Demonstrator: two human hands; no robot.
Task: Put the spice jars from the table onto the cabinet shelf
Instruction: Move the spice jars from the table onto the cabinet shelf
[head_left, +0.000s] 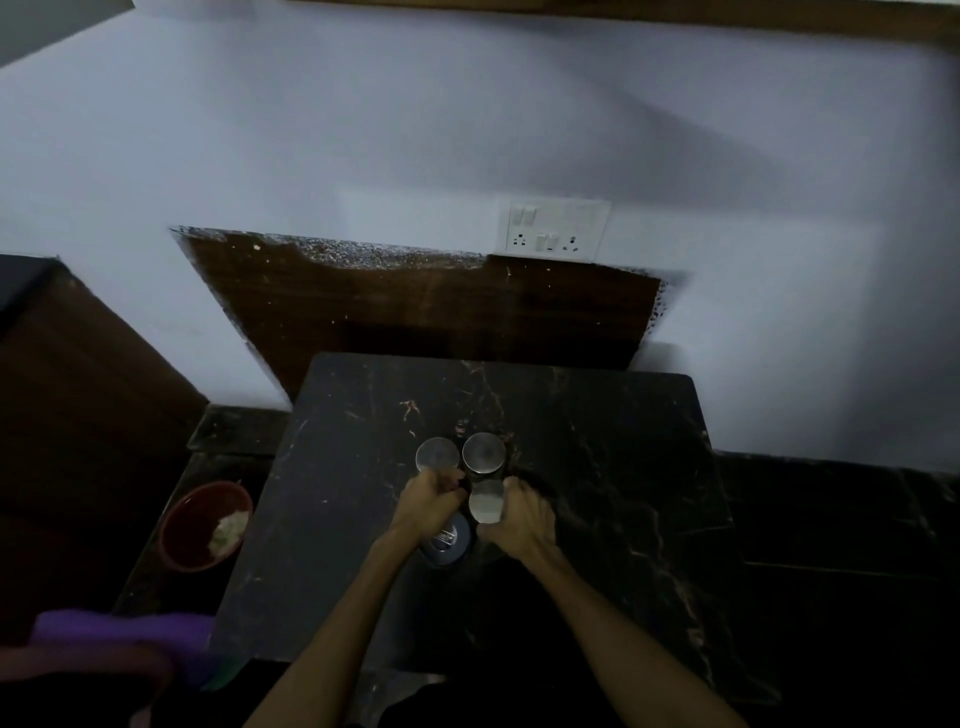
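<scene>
4 jars (461, 486) clustered on table (597, 467).

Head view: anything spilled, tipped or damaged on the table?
Nothing spilled or tipped. Two jars stand upright on the black marble table; the right hand grips a third jar, the left hand reaches beside it. Only oddity: the brown wall panel has a ragged, flaking top edge.
</scene>
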